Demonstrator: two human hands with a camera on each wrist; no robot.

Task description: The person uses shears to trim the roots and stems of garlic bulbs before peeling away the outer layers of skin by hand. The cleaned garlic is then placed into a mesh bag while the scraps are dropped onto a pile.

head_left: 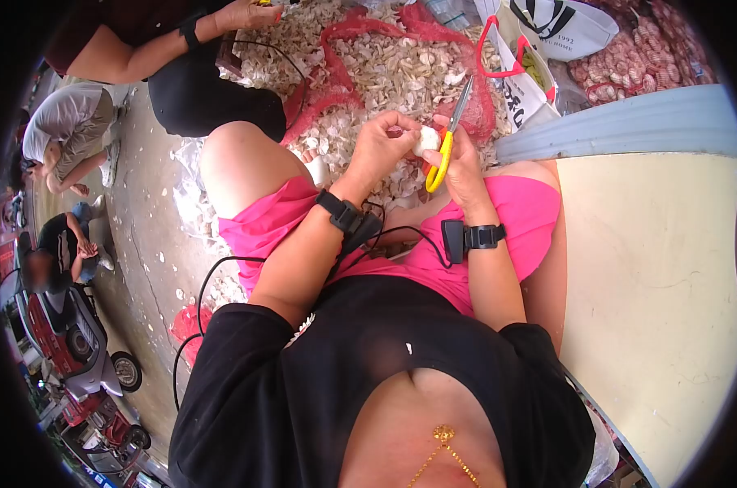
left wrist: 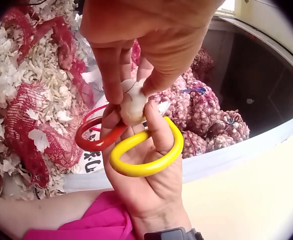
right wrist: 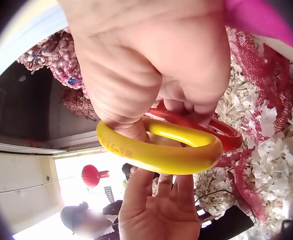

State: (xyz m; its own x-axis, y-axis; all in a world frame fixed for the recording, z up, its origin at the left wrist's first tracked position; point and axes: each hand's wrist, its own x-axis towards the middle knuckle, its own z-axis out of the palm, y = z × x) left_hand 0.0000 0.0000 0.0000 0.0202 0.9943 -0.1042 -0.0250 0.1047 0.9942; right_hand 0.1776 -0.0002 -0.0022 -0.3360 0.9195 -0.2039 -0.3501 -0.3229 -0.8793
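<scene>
Between my two hands is a pale, partly peeled garlic bulb (left wrist: 134,103), with dry skin lifting at its top. My left hand (head_left: 378,148) pinches it from above between thumb and fingers. My right hand (head_left: 466,169) holds scissors (head_left: 440,165) with one yellow and one red handle loop, their blades pointing up and away in the head view. The right thumb passes through the yellow handle (left wrist: 149,165) and its tip lies against the bulb. The red handle (right wrist: 226,137) sits by the right fingers, which are partly hidden behind the palm in the right wrist view.
Garlic skins (head_left: 385,73) and red netting (head_left: 336,49) cover the ground ahead. Bagged garlic bulbs (head_left: 641,57) lie beyond a pale blue edge (head_left: 621,122) at right. A white bag (head_left: 527,73) stands there. Cables (head_left: 222,262) run from my wrists; another person's arm (head_left: 149,53) is at upper left.
</scene>
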